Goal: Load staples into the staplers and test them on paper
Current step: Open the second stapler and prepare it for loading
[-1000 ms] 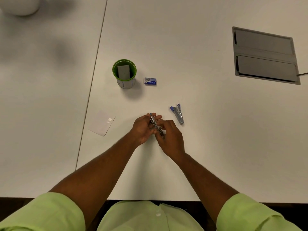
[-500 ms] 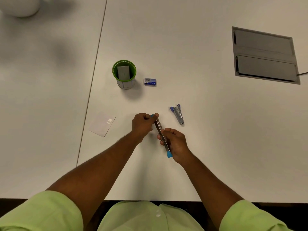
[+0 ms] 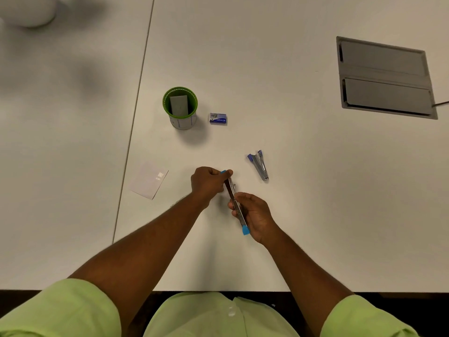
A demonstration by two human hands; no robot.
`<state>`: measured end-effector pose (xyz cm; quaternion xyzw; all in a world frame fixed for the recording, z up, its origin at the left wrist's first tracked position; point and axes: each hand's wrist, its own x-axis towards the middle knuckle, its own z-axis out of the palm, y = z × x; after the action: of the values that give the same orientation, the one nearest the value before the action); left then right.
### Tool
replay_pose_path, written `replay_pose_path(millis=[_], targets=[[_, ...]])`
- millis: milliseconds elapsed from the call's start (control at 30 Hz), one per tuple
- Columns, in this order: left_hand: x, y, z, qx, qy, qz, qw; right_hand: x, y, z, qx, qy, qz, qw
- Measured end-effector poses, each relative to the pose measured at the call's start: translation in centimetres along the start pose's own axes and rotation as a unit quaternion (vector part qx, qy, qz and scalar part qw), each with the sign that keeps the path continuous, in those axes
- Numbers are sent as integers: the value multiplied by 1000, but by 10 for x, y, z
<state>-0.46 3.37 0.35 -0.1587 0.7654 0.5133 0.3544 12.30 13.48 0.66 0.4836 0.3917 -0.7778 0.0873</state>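
While both hands grip the opened stapler (image 3: 235, 203), its long axis runs far-left to near-right. Left hand (image 3: 209, 183) pinches the far end, right hand (image 3: 255, 212) the near. Staple box (image 3: 218, 118) lies far, nearer the left.

Open white tabletop (image 3: 303, 203) is seen at 3 o'clock of the hands. At 12 o'clock the way is narrowed by a green-rimmed round cup (image 3: 180, 107) and a small blue staple box (image 3: 218, 118); at 1 o'clock by a blue-handled metal stapler (image 3: 259, 164); at 9 o'clock by a white paper slip (image 3: 149, 180).
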Motion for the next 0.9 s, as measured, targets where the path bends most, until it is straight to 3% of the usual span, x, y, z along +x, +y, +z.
replay_pose_path(millis=[167, 267, 433, 600, 767, 900], targets=[[1, -7, -6, -94, -50, -50, 993, 1, 0, 1, -207, 61, -135, 967], [-2, -6, -7, -139, -76, -47, 986, 3, 1, -1, -334, 75, -190, 920], [1, -5, -8, -127, -84, -29, 988, 4, 2, -2, -422, 80, -284, 857], [3, -10, -13, 46, 9, 126, 991, 8, -6, -1, -451, 123, -355, 809], [9, -21, -37, 165, 140, 313, 925, 19, -24, -2, -469, 174, -369, 783], [22, -40, -69, 283, 182, 344, 877, 29, -34, -5, -497, 191, -362, 765]])
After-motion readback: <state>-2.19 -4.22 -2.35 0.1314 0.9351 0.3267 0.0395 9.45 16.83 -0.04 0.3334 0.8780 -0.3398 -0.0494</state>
